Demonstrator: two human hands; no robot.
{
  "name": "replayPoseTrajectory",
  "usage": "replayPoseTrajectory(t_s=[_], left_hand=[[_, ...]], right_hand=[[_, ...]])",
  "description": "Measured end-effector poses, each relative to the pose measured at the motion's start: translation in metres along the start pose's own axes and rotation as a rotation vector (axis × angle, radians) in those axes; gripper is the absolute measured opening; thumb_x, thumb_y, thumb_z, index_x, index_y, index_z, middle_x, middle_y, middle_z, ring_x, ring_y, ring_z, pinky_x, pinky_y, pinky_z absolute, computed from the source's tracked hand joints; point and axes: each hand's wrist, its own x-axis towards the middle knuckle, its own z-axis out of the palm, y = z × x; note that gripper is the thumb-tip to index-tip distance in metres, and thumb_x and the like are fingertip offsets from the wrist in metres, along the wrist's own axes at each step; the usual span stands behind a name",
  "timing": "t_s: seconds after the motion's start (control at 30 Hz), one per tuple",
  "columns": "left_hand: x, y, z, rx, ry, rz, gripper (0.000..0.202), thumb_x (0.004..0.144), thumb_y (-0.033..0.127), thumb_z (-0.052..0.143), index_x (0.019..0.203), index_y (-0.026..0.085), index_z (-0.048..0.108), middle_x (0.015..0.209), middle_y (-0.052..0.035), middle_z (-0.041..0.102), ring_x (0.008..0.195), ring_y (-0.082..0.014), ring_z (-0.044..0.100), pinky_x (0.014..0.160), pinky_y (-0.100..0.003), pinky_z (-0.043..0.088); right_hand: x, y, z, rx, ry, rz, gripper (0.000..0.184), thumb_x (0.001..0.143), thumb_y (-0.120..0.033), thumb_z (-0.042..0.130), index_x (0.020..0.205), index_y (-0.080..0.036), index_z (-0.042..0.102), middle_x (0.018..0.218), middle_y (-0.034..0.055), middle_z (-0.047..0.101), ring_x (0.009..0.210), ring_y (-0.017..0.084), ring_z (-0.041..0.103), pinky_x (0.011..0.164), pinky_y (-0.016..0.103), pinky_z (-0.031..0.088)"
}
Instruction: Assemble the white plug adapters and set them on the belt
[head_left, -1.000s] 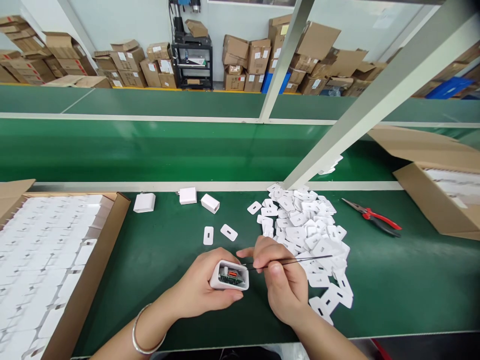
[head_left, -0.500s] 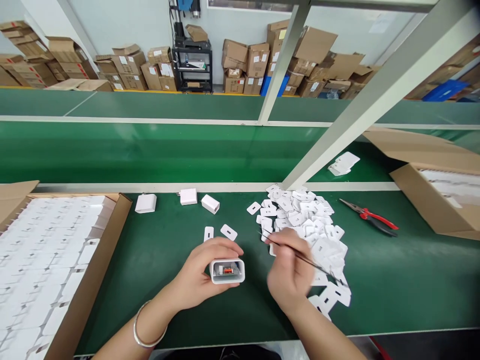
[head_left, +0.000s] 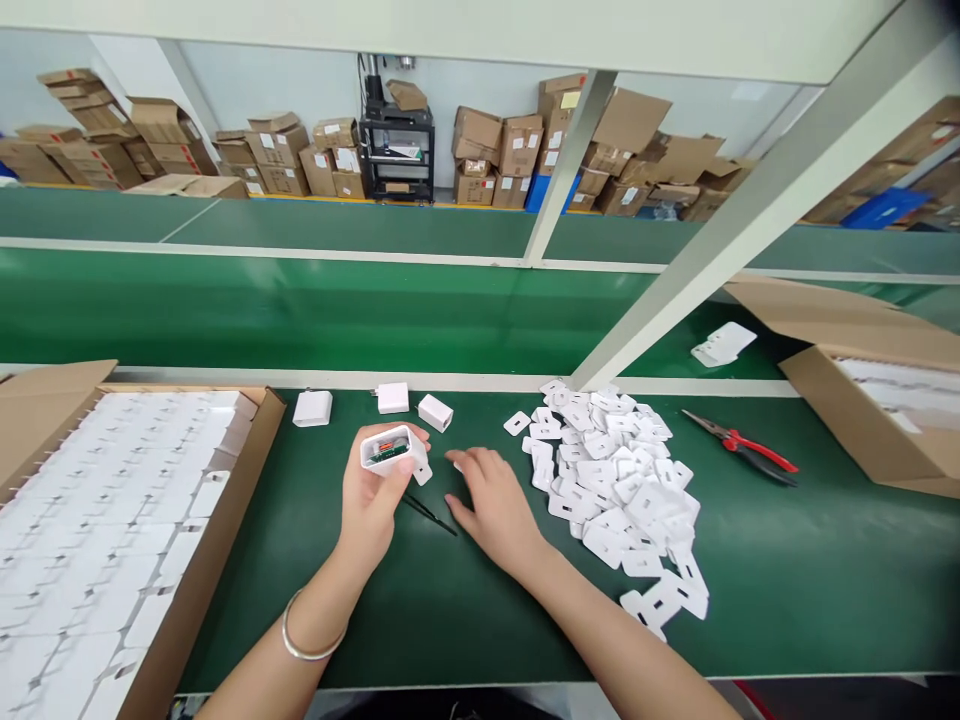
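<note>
My left hand (head_left: 373, 505) grips a white charger housing (head_left: 417, 452), tilted so its open end faces me. A green circuit board (head_left: 389, 449) with an orange-red part shows inside. Thumb and fingers press on the housing's sides. Black tweezers (head_left: 429, 514) lie on the table between my hands. A small white slotted cover plate (head_left: 424, 474) rests just right of the housing. My right hand (head_left: 491, 500) is low over the table with thumb and fingers apart. Something white shows near its fingertips, mostly hidden. To its right is a heap of white cover plates (head_left: 622, 470).
White chargers (head_left: 313, 408) stand along the table's back edge. At left is a cardboard box (head_left: 206, 560) of white chargers. Red-and-black pliers (head_left: 741, 447) lie right of the heap, near another open box (head_left: 862, 420). A slanted post (head_left: 720, 210) crosses above the table.
My right hand has let go of the tweezers, which now lie on the table, and has moved left from the heap. My left hand has moved up and left, tilting the housing.
</note>
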Motion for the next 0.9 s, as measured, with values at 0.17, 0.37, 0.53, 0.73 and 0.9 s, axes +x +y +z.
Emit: replayPoseTrajectory(t_s=[0.17, 0.37, 0.53, 0.73, 0.9], left_hand=[[-0.001, -0.004, -0.002, 0.011, -0.081, -0.032, 0.033, 0.093, 0.045, 0.066, 0.113, 0.019, 0.061, 0.111, -0.0108, 0.07, 0.101, -0.0251, 0.066, 0.083, -0.035, 0.054], [-0.004, -0.009, -0.001, 0.037, -0.198, -0.111, 0.05, 0.102, 0.058, 0.034, 0.108, 0.018, 0.065, 0.107, -0.0098, 0.067, 0.099, -0.0258, 0.063, 0.085, -0.035, 0.05], [-0.01, -0.012, 0.003, 0.224, -0.387, -0.177, 0.055, 0.106, 0.056, 0.024, 0.106, 0.019, 0.063, 0.099, -0.0069, 0.065, 0.09, -0.0234, 0.058, 0.085, -0.035, 0.045], [-0.014, -0.015, 0.007, 0.335, -0.451, -0.175, 0.05, 0.107, 0.053, 0.021, 0.104, 0.02, 0.06, 0.095, -0.005, 0.062, 0.085, -0.0225, 0.055, 0.082, -0.036, 0.043], [-0.013, -0.012, 0.006, 0.368, -0.474, -0.172, 0.043, 0.107, 0.05, 0.026, 0.103, 0.021, 0.059, 0.095, -0.0043, 0.063, 0.085, -0.022, 0.056, 0.081, -0.036, 0.042]], right_hand=[[0.002, 0.022, 0.002, -0.016, 0.015, 0.158, 0.024, 0.09, -0.021, 0.068, 0.112, -0.016, 0.06, 0.108, 0.0126, 0.062, 0.097, 0.03, 0.062, 0.081, 0.047, 0.056], [0.006, 0.02, -0.018, 0.217, 0.143, 0.239, 0.01, 0.088, -0.019, 0.064, 0.098, -0.02, 0.063, 0.094, 0.0051, 0.065, 0.083, 0.022, 0.063, 0.075, 0.038, 0.054], [0.002, 0.006, -0.043, 0.577, 0.362, 0.049, 0.019, 0.09, -0.017, 0.063, 0.108, -0.023, 0.065, 0.097, 0.0036, 0.062, 0.089, 0.02, 0.062, 0.081, 0.037, 0.053], [-0.003, -0.006, -0.039, 0.594, 0.3, -0.114, 0.036, 0.091, -0.014, 0.068, 0.124, -0.028, 0.068, 0.104, 0.0045, 0.06, 0.095, 0.02, 0.064, 0.08, 0.036, 0.055], [-0.005, -0.005, -0.039, 0.548, 0.3, -0.149, 0.039, 0.093, -0.016, 0.068, 0.129, -0.031, 0.066, 0.104, 0.0045, 0.058, 0.095, 0.02, 0.063, 0.081, 0.037, 0.056]])
